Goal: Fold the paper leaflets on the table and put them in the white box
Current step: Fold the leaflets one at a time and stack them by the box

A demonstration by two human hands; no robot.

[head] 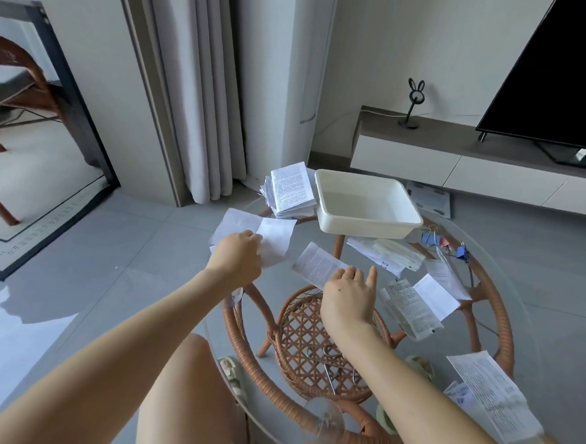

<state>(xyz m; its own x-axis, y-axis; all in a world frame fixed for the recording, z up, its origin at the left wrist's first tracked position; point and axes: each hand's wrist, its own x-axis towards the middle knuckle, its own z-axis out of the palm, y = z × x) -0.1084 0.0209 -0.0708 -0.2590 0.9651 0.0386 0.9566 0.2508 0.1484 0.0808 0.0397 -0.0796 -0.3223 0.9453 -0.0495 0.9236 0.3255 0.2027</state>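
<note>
My left hand [240,254] pinches a large white leaflet [270,237] at the left side of the round glass table [510,242]. With fingers spread, my right hand [349,294] rests on the near end of a printed leaflet [316,266] lying flat at the table's middle. The white box [368,206] stands at the far side and looks empty. A stack of printed leaflets [292,189] lies just left of the box. More leaflets lie to the right [417,305] and at the near right edge [493,395].
Coloured binder clips [444,243] lie right of the box. A rattan frame with a woven shelf [315,343] shows under the glass. My knees sit below the near edge. A TV cabinet and screen stand at the back right, a curtain at the back left.
</note>
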